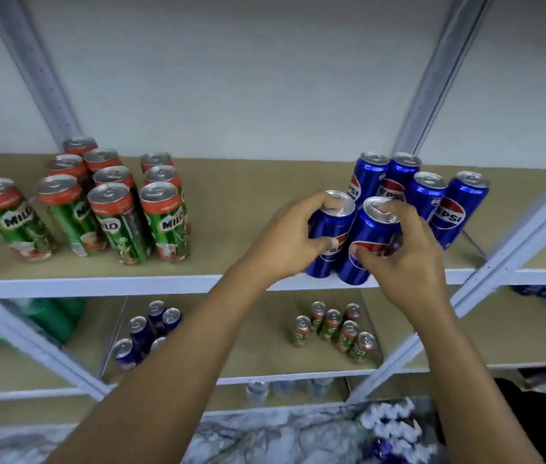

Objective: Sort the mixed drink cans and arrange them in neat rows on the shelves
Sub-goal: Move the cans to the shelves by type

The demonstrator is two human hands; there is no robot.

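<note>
Both hands (342, 242) forward (fingers (328, 199) curled)

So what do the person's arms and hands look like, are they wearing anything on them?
Both the left hand and the right hand are bare: no gloves, rings, watch or bracelet show. Both forearms are uncovered right down to the picture's bottom edge, with no sleeve or cuff in view. Nothing is marked or strapped on them.

1. Both forearms are bare up to the bottom edge of the frame; no sleeve, watch or bracelet shows on either.
2. The left hand (285, 242) wears no glove and no ring.
3. The right hand (405, 262) is likewise ungloved, with short, plain nails on its fingers.
</note>
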